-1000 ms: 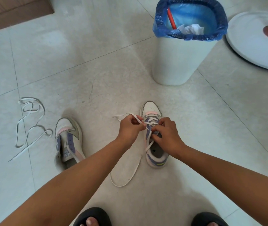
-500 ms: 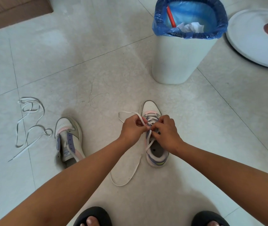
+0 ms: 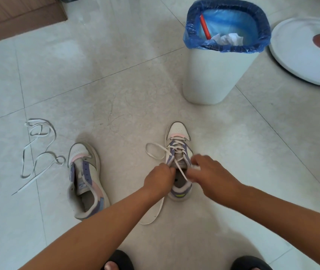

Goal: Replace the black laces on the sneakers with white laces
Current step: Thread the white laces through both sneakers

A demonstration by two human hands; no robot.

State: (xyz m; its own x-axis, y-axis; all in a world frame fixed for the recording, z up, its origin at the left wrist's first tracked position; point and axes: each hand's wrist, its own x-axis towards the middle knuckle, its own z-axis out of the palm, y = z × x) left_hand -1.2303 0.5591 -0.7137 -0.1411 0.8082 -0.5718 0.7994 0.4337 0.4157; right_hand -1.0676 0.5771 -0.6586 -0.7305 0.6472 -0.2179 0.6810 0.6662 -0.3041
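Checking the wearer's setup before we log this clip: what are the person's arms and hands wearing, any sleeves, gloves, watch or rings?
Both forearms are bare up to the frame edge, with no sleeves in view. The left hand and right hand wear no gloves, and no watch or wristband shows on either wrist. The right hand is motion-blurred, so rings cannot be ruled out there. No cables or markings are visible.

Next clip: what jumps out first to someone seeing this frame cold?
Both hands, left hand and right hand, work a white lace on the pastel sneaker at centre floor. Its unlaced twin sneaker sits to the left, beside a loose white lace. A blue-lined white bin stands behind.
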